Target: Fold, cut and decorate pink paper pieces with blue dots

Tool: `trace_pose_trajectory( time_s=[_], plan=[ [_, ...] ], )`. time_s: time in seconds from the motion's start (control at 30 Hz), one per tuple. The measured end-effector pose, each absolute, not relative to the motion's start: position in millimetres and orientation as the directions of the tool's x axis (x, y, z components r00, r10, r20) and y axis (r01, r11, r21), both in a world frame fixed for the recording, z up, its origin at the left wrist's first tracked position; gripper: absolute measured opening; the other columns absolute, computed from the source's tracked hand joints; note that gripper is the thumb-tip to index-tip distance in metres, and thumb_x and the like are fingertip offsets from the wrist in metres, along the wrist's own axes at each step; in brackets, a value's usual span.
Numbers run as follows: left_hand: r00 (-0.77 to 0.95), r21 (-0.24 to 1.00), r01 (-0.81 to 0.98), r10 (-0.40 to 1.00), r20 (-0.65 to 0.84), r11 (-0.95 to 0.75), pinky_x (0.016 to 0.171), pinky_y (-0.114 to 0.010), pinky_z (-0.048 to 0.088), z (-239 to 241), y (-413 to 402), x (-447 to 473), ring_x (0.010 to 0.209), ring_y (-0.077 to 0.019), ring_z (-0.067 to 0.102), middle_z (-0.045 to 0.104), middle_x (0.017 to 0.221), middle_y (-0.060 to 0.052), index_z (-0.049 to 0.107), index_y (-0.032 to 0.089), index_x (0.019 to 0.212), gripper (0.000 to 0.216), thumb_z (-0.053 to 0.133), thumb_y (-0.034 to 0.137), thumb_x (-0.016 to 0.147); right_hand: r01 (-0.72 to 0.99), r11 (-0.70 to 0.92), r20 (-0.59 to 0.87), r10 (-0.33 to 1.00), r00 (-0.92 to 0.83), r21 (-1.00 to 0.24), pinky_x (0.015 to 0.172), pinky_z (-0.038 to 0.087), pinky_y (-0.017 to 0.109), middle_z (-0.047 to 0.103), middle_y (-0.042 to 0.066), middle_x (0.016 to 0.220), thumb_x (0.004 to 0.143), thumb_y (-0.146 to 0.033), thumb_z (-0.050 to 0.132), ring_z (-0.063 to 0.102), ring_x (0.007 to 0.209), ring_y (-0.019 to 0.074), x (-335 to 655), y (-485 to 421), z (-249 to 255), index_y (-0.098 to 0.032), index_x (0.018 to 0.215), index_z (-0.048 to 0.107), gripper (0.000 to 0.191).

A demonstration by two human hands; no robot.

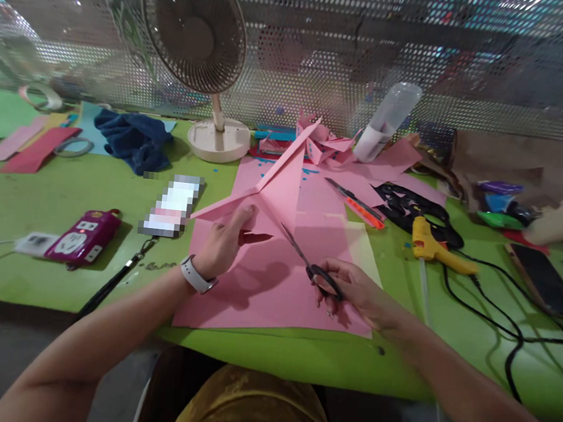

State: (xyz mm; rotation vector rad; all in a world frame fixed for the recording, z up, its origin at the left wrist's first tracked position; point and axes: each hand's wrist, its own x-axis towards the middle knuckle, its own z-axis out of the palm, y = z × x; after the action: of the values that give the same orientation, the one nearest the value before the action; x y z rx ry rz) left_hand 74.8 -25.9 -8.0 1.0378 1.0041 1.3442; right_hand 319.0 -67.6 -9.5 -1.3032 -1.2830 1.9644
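Observation:
My left hand (225, 240), with a white watch on its wrist, is closed on a folded piece of pink paper (280, 184), thumb on top. The paper stands up in angled flaps above the table. My right hand (346, 286) grips black-handled scissors (324, 281), fingers in the loops. Their blades point up and left, with the tips at the lower edge of the paper; I cannot tell whether they touch it. Beneath both hands lies a large pink sheet (272, 304), with a pale yellow sheet (365, 247) partly under it.
Right of the sheets are a cutter knife (362, 209), a yellow glue gun (438, 248) with black cords and a dark phone (548, 279). To the left lie a lit phone (174, 206) and a purple power bank (85, 237). A fan (218, 138) and a bottle (389, 121) stand behind.

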Motion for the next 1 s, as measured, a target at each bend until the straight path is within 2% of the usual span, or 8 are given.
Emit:
trace_pose_trajectory(
  time_s=[0.17,0.3,0.43,0.6,0.67,0.73,0.87,1.0],
  plan=[
    [0.02,0.97,-0.238,0.999,0.046,-0.04,0.08,-0.036,0.064,-11.1,-24.3,74.0,0.057,-0.0064,0.038,0.035,0.065,0.005,0.05,0.016,0.065,0.035,0.066,0.043,0.081,0.112,-0.455,-0.454,0.775,-0.439,-0.884,0.036,0.04,0.015,0.065,-0.001,0.063,0.068,-0.057,0.077,0.053,0.039,0.0056,318.2,-67.0,-9.1,-0.017,0.083,0.052,0.049],
    [0.01,0.982,-0.166,0.996,0.09,-0.087,0.084,-0.038,0.063,-17.1,-22.6,69.8,0.06,-0.0077,0.047,0.044,0.069,0.003,0.058,0.015,0.073,0.028,0.067,0.041,0.079,0.119,-0.453,-0.456,0.773,-0.442,-0.883,0.035,0.039,0.016,0.066,0.0,0.064,0.068,-0.056,0.077,0.054,0.04,0.0062,319.5,-67.1,-10.5,-0.017,0.084,0.053,0.049],
    [0.023,0.978,-0.089,0.981,0.193,-0.19,0.087,-0.04,0.061,-23.3,-21.7,65.2,0.067,-0.0106,0.056,0.053,0.078,0.001,0.066,0.017,0.087,0.027,0.076,0.034,0.068,0.107,-0.439,-0.436,0.777,-0.454,-0.892,0.036,0.038,0.016,0.066,0.0,0.065,0.073,-0.054,0.074,0.054,0.041,0.0058,322.3,-67.7,-13.5,-0.017,0.086,0.054,0.044],
    [0.007,0.982,-0.09,0.986,0.169,-0.167,0.085,-0.04,0.062,-26.0,-21.4,63.2,0.075,-0.0143,0.061,0.06,0.088,-0.004,0.068,0.017,0.09,0.029,0.077,0.032,0.067,0.11,-0.444,-0.443,0.776,-0.449,-0.889,0.035,0.039,0.016,0.066,0.0,0.065,0.073,-0.053,0.075,0.055,0.041,0.0068,322.8,-67.4,-14.7,-0.017,0.085,0.054,0.044],
    [0.027,0.982,-0.102,0.987,0.161,-0.158,0.086,-0.039,0.061,-25.4,-21.2,63.9,0.072,-0.0128,0.061,0.058,0.086,-0.002,0.068,0.018,0.089,0.03,0.079,0.033,0.066,0.115,-0.451,-0.451,0.773,-0.447,-0.885,0.033,0.038,0.016,0.066,0.0,0.064,0.072,-0.055,0.075,0.054,0.041,0.0072,322.1,-67.4,-13.7,-0.017,0.085,0.054,0.045],
    [0.013,0.981,-0.163,0.994,0.11,-0.106,0.085,-0.039,0.062,-22.0,-21.5,66.4,0.065,-0.0098,0.056,0.051,0.077,0.002,0.065,0.016,0.081,0.026,0.076,0.037,0.07,0.115,-0.456,-0.456,0.77,-0.446,-0.883,0.033,0.038,0.016,0.066,0.0,0.064,0.072,-0.055,0.075,0.054,0.04,0.0068,321.7,-67.4,-12.7,-0.017,0.085,0.054,0.045],
    [-0.045,0.956,-0.294,0.999,-0.019,0.005,0.075,-0.038,0.066,-9.6,-23.9,75.0,0.058,-0.0065,0.042,0.036,0.066,0.004,0.051,0.014,0.062,0.037,0.068,0.043,0.078,0.119,-0.451,-0.453,0.772,-0.446,-0.885,0.035,0.04,0.016,0.066,0.0,0.064,0.073,-0.053,0.074,0.054,0.04,0.0064,322.6,-67.4,-13.6,-0.017,0.085,0.054,0.043],
    [-0.046,0.951,-0.31,0.999,-0.019,0.003,0.073,-0.035,0.066,-4.7,-25.4,78.0,0.058,-0.0058,0.036,0.033,0.066,0.005,0.049,0.015,0.061,0.037,0.072,0.041,0.075,0.115,-0.434,-0.436,0.779,-0.451,-0.894,0.036,0.042,0.017,0.066,0.0,0.066,0.075,-0.053,0.073,0.055,0.041,0.0068,324.8,-67.4,-17.3,-0.016,0.087,0.055,0.042]
  ],
)
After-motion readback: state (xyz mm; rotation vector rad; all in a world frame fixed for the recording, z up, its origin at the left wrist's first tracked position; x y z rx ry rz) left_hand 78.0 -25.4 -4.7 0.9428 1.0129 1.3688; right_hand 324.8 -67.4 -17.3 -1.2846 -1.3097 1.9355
